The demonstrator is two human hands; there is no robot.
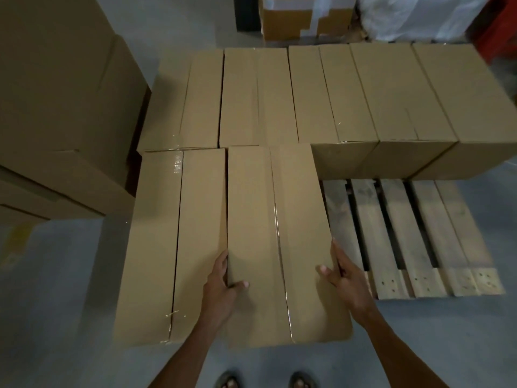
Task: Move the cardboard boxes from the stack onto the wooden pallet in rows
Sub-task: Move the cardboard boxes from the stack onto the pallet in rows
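Note:
A long brown cardboard box (277, 219) lies in the near row on the wooden pallet (391, 236), tight against another box (173, 242) on its left. My left hand (222, 278) grips its left edge, fingers down in the gap between the two boxes and thumb on top. My right hand (342, 275) holds its right edge, thumb on the lid and fingers down the side. Behind them a far row of several boxes (321, 93) spans the pallet.
The stack of cardboard boxes (56, 107) rises at the left. Bare pallet slats show to the right of the held box. A taped carton (302, 18) and white wrapped goods (419, 15) stand at the back. My sandalled feet are on the grey floor (70, 317) below.

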